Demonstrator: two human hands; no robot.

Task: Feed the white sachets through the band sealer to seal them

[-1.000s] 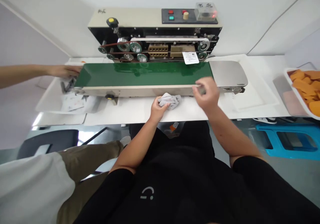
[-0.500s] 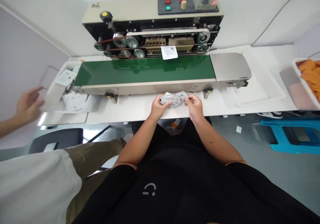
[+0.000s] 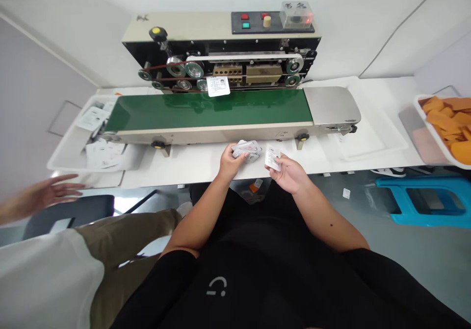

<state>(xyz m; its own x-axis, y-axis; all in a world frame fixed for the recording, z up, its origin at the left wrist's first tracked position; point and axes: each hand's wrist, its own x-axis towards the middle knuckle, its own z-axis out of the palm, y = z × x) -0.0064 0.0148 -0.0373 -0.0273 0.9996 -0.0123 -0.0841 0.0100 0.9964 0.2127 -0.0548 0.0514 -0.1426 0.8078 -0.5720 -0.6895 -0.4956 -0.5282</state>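
Observation:
My left hand [image 3: 231, 163] is closed on a small fanned stack of white printed sachets [image 3: 247, 150], in front of the conveyor. Just to the right, my right hand [image 3: 289, 172] pinches a single printed sachet [image 3: 272, 158], held apart from the stack. Behind them runs the green conveyor belt [image 3: 250, 109] of a band sealing machine [image 3: 184, 30]. Another white sachet [image 3: 218, 86] hangs by its upper edge at the sealing bands, left of the brass blocks [image 3: 263, 73], its lower part over the belt.
At the left, a white bin [image 3: 59, 158] holds several sachets below the belt's end. A co-worker's open hand [image 3: 55, 191] is beside it. A tub of orange pieces [image 3: 447, 123] and a white tray [image 3: 390, 142] stand right. A blue stool [image 3: 399, 216] is on the floor.
My right hand has drawn one sachet away from the stack and turned it upright. The sachet in the sealer has travelled left. The co-worker's hand has moved back from the bin.

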